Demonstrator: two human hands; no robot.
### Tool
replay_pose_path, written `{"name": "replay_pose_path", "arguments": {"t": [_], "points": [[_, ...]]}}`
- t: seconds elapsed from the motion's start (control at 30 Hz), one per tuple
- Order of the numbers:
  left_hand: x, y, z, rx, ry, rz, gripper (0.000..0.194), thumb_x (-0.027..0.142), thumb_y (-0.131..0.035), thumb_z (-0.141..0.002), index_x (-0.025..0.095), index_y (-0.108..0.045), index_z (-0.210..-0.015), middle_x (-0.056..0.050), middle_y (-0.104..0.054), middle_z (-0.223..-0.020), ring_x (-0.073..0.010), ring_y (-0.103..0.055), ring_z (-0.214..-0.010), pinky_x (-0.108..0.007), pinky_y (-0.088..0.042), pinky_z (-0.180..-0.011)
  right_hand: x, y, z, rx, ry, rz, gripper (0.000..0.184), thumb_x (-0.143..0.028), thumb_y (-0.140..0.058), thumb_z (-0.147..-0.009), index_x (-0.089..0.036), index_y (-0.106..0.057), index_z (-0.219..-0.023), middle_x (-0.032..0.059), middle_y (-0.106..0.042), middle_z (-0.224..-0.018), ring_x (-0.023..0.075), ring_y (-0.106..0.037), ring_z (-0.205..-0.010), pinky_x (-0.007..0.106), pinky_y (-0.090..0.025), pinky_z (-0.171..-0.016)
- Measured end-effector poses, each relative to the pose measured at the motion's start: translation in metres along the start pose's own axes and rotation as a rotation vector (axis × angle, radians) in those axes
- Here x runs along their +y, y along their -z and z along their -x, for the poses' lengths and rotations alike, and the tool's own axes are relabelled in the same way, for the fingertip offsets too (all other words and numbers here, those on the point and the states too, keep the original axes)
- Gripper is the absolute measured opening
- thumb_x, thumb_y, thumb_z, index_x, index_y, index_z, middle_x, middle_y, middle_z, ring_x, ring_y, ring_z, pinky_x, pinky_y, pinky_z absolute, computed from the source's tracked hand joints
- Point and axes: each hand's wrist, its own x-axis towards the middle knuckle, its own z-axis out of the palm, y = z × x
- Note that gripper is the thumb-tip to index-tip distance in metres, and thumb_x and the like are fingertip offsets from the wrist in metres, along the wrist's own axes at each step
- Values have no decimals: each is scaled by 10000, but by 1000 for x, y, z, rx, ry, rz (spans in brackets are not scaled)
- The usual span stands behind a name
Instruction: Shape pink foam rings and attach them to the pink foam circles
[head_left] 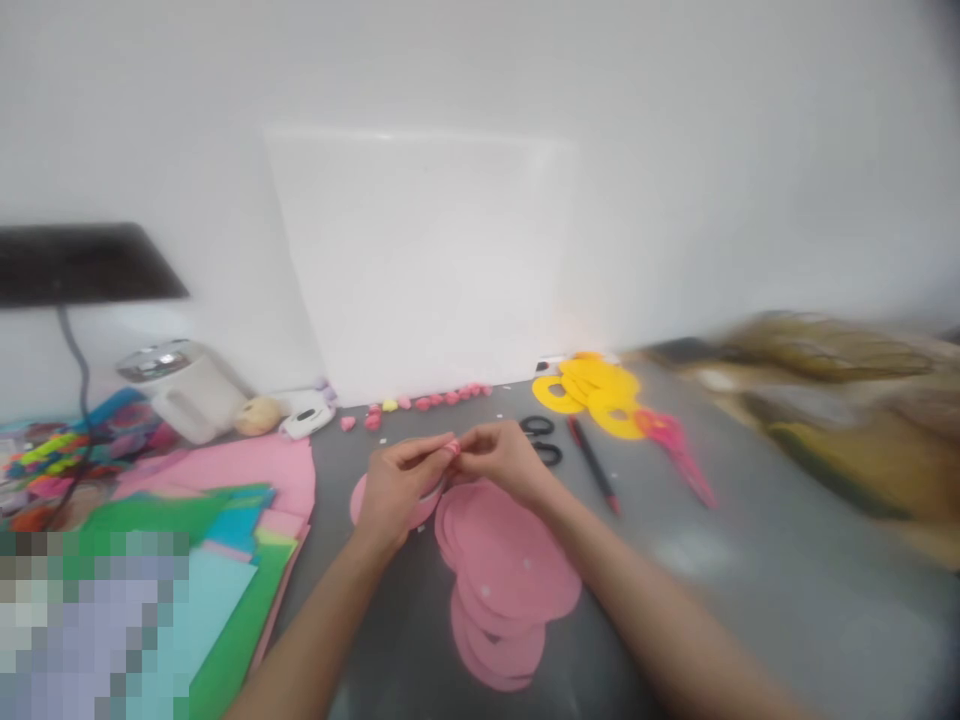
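Note:
My left hand [396,482] and my right hand [501,460] meet above the grey table, fingertips pinched together on a small rolled pink paper piece [452,447]. A thin pink strip seems to trail from it under my left hand. Several pink paper circles [504,570] lie overlapped on the table just below my wrists. A row of small finished pink paper pieces [435,400], with one yellow one, lies along the wall behind my hands.
Yellow paper rings [592,392] lie at back right, with pink scissors [679,450], a dark pen [592,465] and black scissors [541,438] nearby. Coloured paper sheets [225,560] are stacked at left. A white device [180,390] and a white board [427,260] stand by the wall.

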Motion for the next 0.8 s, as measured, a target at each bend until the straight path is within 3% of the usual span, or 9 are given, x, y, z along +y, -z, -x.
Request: {"name": "replay_pose_path", "arguments": {"t": [0.8], "points": [[-1, 1, 0, -9, 4, 19, 321, 324, -774, -598, 148, -752, -866, -112, -741, -917, -268, -662, -913, -352, -540, -793, 0, 1, 0, -29, -52, -86, 254, -304, -767, -546, -113, -645, -660, 34, -683, -576, 175, -684, -587, 341, -569, -703]]}}
